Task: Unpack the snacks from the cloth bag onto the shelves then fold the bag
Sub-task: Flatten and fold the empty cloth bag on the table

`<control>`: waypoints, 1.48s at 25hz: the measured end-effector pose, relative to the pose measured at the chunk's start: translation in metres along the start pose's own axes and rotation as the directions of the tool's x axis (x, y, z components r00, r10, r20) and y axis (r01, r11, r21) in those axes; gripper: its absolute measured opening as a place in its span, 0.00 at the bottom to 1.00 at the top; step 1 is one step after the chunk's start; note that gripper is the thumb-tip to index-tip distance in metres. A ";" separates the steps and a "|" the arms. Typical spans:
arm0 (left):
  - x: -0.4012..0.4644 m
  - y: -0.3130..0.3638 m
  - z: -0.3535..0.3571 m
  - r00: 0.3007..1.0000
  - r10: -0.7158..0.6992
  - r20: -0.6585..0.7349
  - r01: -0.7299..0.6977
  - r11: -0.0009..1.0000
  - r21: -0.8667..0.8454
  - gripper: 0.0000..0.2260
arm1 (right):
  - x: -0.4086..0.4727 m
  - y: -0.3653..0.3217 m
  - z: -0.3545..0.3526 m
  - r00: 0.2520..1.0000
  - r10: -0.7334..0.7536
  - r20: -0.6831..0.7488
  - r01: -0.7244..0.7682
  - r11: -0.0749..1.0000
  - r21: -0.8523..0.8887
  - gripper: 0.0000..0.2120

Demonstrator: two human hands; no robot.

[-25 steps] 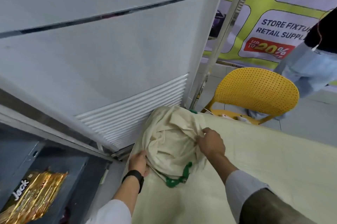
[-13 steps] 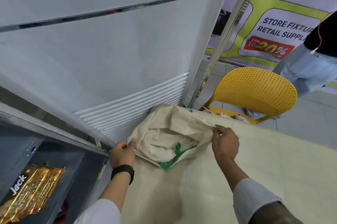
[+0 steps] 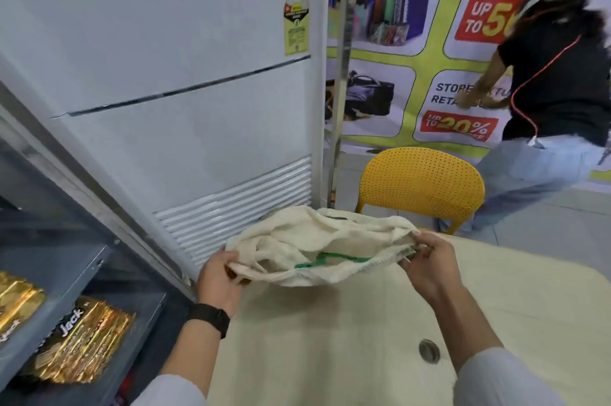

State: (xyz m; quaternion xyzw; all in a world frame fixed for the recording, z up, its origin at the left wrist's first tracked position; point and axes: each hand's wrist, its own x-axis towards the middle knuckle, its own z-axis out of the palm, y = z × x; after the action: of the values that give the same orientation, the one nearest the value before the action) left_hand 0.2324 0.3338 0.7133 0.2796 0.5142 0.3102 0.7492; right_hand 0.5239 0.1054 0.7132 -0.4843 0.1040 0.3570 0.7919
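Observation:
A cream cloth bag with a green handle strip is stretched out sideways, lifted just above the beige table. My left hand grips its left end and my right hand pinches its right end. The bag looks limp and crumpled; I cannot see anything inside it. Gold snack packs marked "Jack" lie on the grey shelves at the lower left, with another gold pack on the shelf above.
A tall white cabinet stands right behind the bag. A yellow perforated chair is at the table's far side. Another person in a black top bends by the printed banner wall at the right. A round metal fitting sits in the tabletop.
My hands have moved apart, pulling the crumpled bag out wide and lifting it off the table. My view has tilted up, and the person at the right has bent further into view.

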 end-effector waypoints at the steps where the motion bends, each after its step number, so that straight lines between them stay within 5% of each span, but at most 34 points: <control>1: -0.023 -0.009 0.001 0.999 -0.030 0.036 0.028 0.998 0.064 0.07 | -0.018 -0.008 -0.021 0.990 0.088 0.106 -0.093 0.995 0.041 0.11; 2: -0.043 -0.019 0.001 0.999 -0.014 0.039 0.004 0.974 0.227 0.07 | -0.035 -0.012 -0.040 0.976 0.139 0.170 -0.138 0.990 -0.020 0.15; 4: -0.076 -0.044 -0.004 0.982 0.188 -0.002 -0.146 0.767 0.625 0.02 | -0.062 -0.013 -0.079 0.991 0.089 0.095 -0.044 0.915 -0.401 0.14; 6: -0.100 -0.057 -0.010 0.897 0.441 -0.024 -0.204 0.462 0.863 0.04 | -0.081 -0.013 -0.108 0.967 -0.245 -0.070 0.080 0.554 -0.829 0.09; 8: -0.117 -0.065 -0.013 0.855 0.516 -0.052 -0.161 0.360 0.919 0.03 | -0.100 -0.022 -0.132 0.854 -0.508 -0.111 0.028 0.258 -0.966 0.07; 9: -0.120 -0.069 -0.013 0.886 0.456 -0.089 -0.143 0.449 0.882 0.03 | -0.105 -0.028 -0.141 0.831 -0.542 -0.129 0.002 0.234 -0.972 0.06; 11: -0.134 -0.077 -0.003 0.975 0.150 -0.163 -0.017 0.786 0.619 0.03 | -0.111 -0.041 -0.159 0.908 -0.377 -0.182 -0.044 0.348 -0.936 0.03; 14: -0.154 -0.079 0.017 0.985 -0.160 -0.056 0.170 0.928 0.331 0.05 | -0.117 -0.051 -0.167 0.971 0.003 -0.239 -0.212 0.470 -0.857 0.08; 18: -0.168 -0.043 0.065 0.981 -0.177 0.081 0.176 0.984 0.018 0.12 | -0.122 -0.082 -0.158 0.941 -0.293 -0.167 -0.114 0.189 -0.975 0.09; 20: -0.172 -0.012 0.094 0.984 -0.129 0.124 0.140 0.987 -0.084 0.11 | -0.122 -0.097 -0.154 0.915 -0.403 0.030 0.092 0.134 -0.987 0.13; 22: -0.181 0.011 0.118 0.979 -0.092 0.182 0.098 0.995 -0.023 0.11 | -0.122 -0.109 -0.149 0.916 -0.188 0.356 0.370 0.045 -0.928 0.21; 23: -0.182 0.017 0.126 0.972 -0.096 0.213 0.088 0.995 0.048 0.14 | -0.125 -0.109 -0.144 0.905 0.019 0.426 0.423 0.088 -0.902 0.20; 25: -0.185 0.017 0.135 0.944 -0.124 0.306 0.059 0.975 0.212 0.14 | -0.127 -0.100 -0.139 0.832 0.446 0.330 0.291 0.156 -0.944 0.10; 26: -0.185 0.013 0.136 0.940 -0.131 0.315 0.042 0.961 0.274 0.13 | -0.123 -0.090 -0.139 0.817 0.517 0.255 0.230 0.113 -0.967 0.06; 27: -0.184 0.009 0.136 0.947 -0.124 0.297 0.025 0.948 0.316 0.13 | -0.117 -0.079 -0.142 0.854 0.482 0.198 0.195 0.056 -0.979 0.08; 29: -0.171 0.004 0.126 0.988 0.035 0.149 -0.097 0.897 0.431 0.16 | -0.104 -0.067 -0.147 0.982 0.168 0.090 0.108 -0.100 -0.989 0.08; 31: -0.155 0.012 0.109 0.963 0.269 -0.027 -0.200 0.774 0.600 0.15 | -0.095 -0.080 -0.147 0.974 -0.226 0.003 -0.046 -0.212 -0.976 0.08; 33: -0.141 0.025 0.100 0.939 0.331 -0.097 -0.182 0.715 0.676 0.06 | -0.082 -0.110 -0.139 0.919 -0.391 -0.051 -0.130 -0.178 -0.976 0.11; 34: -0.135 0.033 0.101 0.944 0.316 -0.095 -0.178 0.730 0.660 0.04 | -0.076 -0.129 -0.130 0.918 -0.388 -0.081 -0.118 -0.074 -0.990 0.10; 37: -0.130 0.063 0.131 0.970 0.236 0.052 -0.240 0.912 0.334 0.11 | -0.073 -0.182 -0.093 0.968 -0.245 -0.057 0.102 0.591 -0.800 0.06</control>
State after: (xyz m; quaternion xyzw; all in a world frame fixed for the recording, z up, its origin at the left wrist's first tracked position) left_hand 0.3086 0.2638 0.8786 0.4659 0.5179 0.3049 0.6494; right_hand 0.6093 -0.0568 0.8298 -0.8188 -0.0486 0.2465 0.5161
